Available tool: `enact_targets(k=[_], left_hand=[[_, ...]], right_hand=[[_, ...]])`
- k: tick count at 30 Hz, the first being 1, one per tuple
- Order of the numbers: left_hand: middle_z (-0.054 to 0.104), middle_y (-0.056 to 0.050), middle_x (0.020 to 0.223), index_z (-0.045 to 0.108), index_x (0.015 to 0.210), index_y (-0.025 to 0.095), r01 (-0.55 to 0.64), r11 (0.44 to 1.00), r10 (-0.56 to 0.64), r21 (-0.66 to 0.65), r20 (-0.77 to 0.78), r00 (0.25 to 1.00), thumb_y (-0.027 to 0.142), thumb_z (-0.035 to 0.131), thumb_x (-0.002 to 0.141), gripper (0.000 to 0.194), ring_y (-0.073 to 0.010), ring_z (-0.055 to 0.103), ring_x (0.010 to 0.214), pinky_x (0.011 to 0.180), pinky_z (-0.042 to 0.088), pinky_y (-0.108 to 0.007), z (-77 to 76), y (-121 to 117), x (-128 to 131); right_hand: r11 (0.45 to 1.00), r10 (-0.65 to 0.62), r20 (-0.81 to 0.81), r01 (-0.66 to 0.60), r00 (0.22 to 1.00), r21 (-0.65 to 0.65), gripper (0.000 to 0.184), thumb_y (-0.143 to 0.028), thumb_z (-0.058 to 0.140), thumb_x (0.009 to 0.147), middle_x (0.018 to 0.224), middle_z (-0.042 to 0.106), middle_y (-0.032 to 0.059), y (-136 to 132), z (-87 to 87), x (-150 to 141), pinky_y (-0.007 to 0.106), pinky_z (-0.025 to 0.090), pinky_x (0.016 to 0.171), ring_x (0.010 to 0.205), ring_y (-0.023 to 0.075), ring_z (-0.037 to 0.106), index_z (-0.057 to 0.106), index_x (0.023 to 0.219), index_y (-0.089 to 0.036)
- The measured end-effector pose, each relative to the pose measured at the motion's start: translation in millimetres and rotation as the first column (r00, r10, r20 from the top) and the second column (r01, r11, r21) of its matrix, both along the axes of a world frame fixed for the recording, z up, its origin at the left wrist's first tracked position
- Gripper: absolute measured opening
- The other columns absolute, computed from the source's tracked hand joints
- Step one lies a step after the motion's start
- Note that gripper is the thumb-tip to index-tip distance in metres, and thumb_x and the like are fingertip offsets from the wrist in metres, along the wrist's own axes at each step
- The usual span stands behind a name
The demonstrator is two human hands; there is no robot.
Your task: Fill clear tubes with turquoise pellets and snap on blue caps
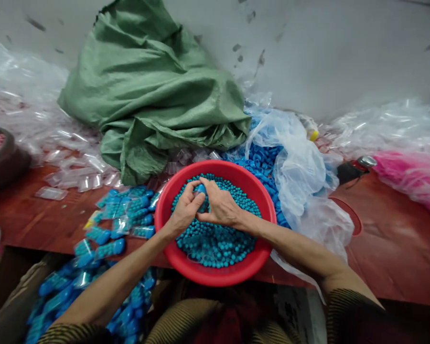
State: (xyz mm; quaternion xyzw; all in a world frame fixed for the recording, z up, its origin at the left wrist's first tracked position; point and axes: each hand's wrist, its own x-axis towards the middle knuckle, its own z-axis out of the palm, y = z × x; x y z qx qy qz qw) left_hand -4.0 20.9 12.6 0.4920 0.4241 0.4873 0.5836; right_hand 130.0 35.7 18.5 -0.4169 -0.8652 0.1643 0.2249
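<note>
A red plastic basin [268,212] full of small round turquoise beads [222,248] stands at the table's front edge. Over the beads, my left hand [186,206] and my right hand [222,205] meet with fingers curled round one small container with a blue cap [200,189]. Most of its body is hidden by my fingers. To the left of the basin lie several clear containers filled with turquoise beads and closed by blue caps [136,212]. Loose blue caps [263,162] are heaped behind the basin on the right.
A big green woven sack [157,91] leans at the back. Clear empty containers [75,167] spread to its left, near a bowl of pink beads [2,162]. Crumpled plastic bags [301,162] lie on the right. More filled containers [64,296] are piled below the table edge.
</note>
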Motion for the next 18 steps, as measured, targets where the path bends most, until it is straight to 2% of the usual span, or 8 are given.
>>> enact_targets(k=[4, 8, 12, 15, 18], left_hand=[[0.051, 0.003, 0.075, 0.052, 0.096, 0.018, -0.108, 0.993, 0.112, 0.055, -0.066, 0.992, 0.033, 0.06, 0.079, 0.024, -0.0096, 0.048, 0.067, 0.064, 0.041, -0.02, -3.4, 4.3, -0.3], [0.048, 0.004, 0.07, 0.052, 0.09, 0.019, -0.222, 0.968, 0.236, 0.114, -0.118, 0.965, 0.027, 0.06, 0.078, 0.016, -0.01, 0.05, 0.068, 0.063, 0.04, -0.019, -10.5, 8.4, -3.2], [0.051, 0.003, 0.071, 0.052, 0.085, 0.018, -0.271, 0.947, 0.305, 0.174, -0.207, 0.93, 0.024, 0.06, 0.076, 0.014, -0.0125, 0.055, 0.076, 0.067, 0.043, -0.021, -14.9, 13.9, -4.7], [0.057, 0.001, 0.079, 0.052, 0.09, 0.018, -0.261, 0.947, 0.292, 0.187, -0.163, 0.942, 0.026, 0.061, 0.076, 0.018, -0.0133, 0.058, 0.082, 0.071, 0.046, -0.022, -12.6, 18.9, -5.7], [0.06, 0.003, 0.078, 0.052, 0.094, 0.019, -0.268, 0.957, 0.275, 0.112, -0.05, 0.96, 0.027, 0.063, 0.074, 0.024, -0.0117, 0.062, 0.073, 0.066, 0.05, -0.023, -1.5, 18.3, -19.1]], right_hand=[[1.0, -0.023, 0.156, 0.024, 0.988, -0.001, 0.079, -0.04, 0.061, 0.073, 0.114, 0.049, 0.019, -1.1, 5.7, -7.9, 0.038, 0.052, 0.068, 0.092, 0.028, 0.058, 0.026, 0.136, -0.008], [0.999, -0.015, 0.213, 0.022, 0.977, -0.034, 0.078, -0.046, 0.057, 0.077, 0.117, 0.045, 0.0196, 1.6, 1.6, -17.6, 0.037, 0.051, 0.071, 0.093, 0.0278, 0.057, 0.024, 0.137, -0.009], [0.996, -0.016, 0.236, 0.037, 0.972, -0.085, 0.075, -0.045, 0.053, 0.081, 0.12, 0.043, 0.0192, 6.9, 1.0, -24.1, 0.038, 0.051, 0.074, 0.093, 0.0275, 0.058, 0.019, 0.14, -0.012], [0.989, 0.08, 0.184, -0.056, 0.98, -0.135, 0.081, -0.042, 0.056, 0.081, 0.126, 0.04, 0.0183, 12.4, 8.9, -20.3, 0.04, 0.05, 0.08, 0.101, 0.0293, 0.057, 0.011, 0.144, -0.016], [0.963, 0.211, 0.076, -0.195, 0.974, -0.185, 0.086, -0.043, 0.061, 0.08, 0.135, 0.037, 0.0175, 13.2, 17.8, -3.5, 0.043, 0.047, 0.088, 0.113, 0.0309, 0.052, 0.012, 0.147, -0.018]])
